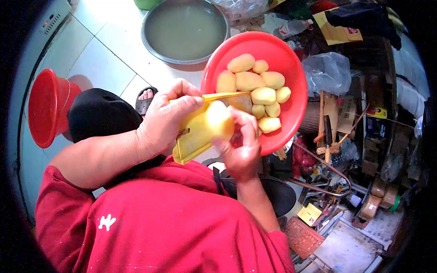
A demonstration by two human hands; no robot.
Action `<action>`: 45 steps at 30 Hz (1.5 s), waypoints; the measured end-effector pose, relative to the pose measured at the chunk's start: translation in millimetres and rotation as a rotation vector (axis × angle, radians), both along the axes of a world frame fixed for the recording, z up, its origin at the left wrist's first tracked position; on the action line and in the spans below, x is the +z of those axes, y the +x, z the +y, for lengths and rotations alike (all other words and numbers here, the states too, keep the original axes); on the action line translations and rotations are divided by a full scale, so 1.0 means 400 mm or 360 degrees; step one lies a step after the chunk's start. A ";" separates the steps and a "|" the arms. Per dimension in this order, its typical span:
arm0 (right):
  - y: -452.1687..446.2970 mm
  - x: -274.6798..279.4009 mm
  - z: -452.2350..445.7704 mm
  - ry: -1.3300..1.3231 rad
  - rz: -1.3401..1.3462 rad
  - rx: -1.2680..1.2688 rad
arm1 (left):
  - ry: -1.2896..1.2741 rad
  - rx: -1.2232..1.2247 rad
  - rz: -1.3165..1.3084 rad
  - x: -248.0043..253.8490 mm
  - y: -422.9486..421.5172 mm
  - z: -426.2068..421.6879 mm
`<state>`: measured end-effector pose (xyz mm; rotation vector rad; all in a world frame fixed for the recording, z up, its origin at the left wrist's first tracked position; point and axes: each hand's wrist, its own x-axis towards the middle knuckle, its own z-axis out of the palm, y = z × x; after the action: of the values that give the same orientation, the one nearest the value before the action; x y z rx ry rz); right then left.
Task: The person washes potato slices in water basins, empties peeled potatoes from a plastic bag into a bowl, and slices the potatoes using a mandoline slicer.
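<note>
My left hand (166, 113) is closed around the upper edge of a yellow slicer (187, 144), a flat plastic board held tilted in front of my body. Against its face my right hand (242, 148), a little blurred, grips a peeled potato (216, 119) with bent fingers. The slicer's far end reaches over the rim of a red basin (295, 73). Several peeled, whole-looking potatoes (249, 81) lie inside that basin. The slicer's blade is hidden behind the potato and fingers.
A dark basin of cloudy water (184, 32) stands on the tiled floor ahead. To the left is a red bucket (43, 109). Cluttered on the right are a plastic bottle (293, 28), a clear plastic bag (327, 73), tools and a brick-coloured basket (304, 236).
</note>
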<state>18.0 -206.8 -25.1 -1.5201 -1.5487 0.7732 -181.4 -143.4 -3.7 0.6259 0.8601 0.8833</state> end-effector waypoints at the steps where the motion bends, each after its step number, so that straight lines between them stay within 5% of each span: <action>1: 0.007 -0.019 0.002 0.0021 0.0086 -0.0056 | -0.0044 -0.0018 0.0032 0.009 -0.001 0.005; 5: 0.136 -0.142 0.051 -0.0297 0.0233 -0.0612 | -0.0007 -0.0048 0.0010 0.005 -0.003 0.010; 8: 0.033 -0.036 0.012 -0.0131 0.0227 -0.0173 | -0.0048 -0.0031 -0.0026 -0.008 -0.001 -0.002; 10: -0.059 0.115 -0.008 0.0015 -0.0150 0.0167 | -0.0020 -0.0046 -0.0001 0.018 -0.001 -0.001; 16: 0.157 -0.178 0.042 -0.0280 0.0245 -0.0642 | 0.0006 -0.0036 -0.0015 -0.001 0.000 0.001; 22: -0.072 0.097 -0.008 -0.0016 -0.0009 -0.0014 | -0.0004 0.0004 -0.0105 0.010 0.002 -0.001; 26: 0.140 -0.174 0.033 -0.0250 0.0217 -0.0588 | 0.0010 -0.0043 0.0022 0.001 -0.002 0.003; 29: 0.086 -0.109 0.026 -0.0293 0.0232 -0.0483 | 0.0094 -0.0034 0.0035 -0.003 0.000 0.002; 32: -0.068 0.079 -0.010 -0.0075 0.0130 0.0041 | 0.0079 -0.0107 0.0086 -0.006 -0.010 0.006; 34: -0.027 0.005 0.001 -0.0005 -0.0088 -0.0118 | 0.0038 -0.0053 0.0044 0.007 -0.004 0.000; 38: 0.109 -0.127 0.059 -0.0312 0.0295 -0.0617 | 0.0135 -0.0133 0.0109 0.001 -0.007 0.006; 42: -0.018 -0.001 -0.001 -0.0104 0.0021 -0.0126 | 0.0010 -0.0020 -0.0025 0.004 -0.001 -0.005; 45: -0.033 0.004 0.003 -0.0024 -0.0060 -0.0162 | 0.0066 -0.0071 0.0046 0.004 -0.008 0.000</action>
<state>4.9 -205.7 -23.4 -1.6200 -1.4832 0.7035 -184.4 -143.2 -2.3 0.6930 0.8521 0.8556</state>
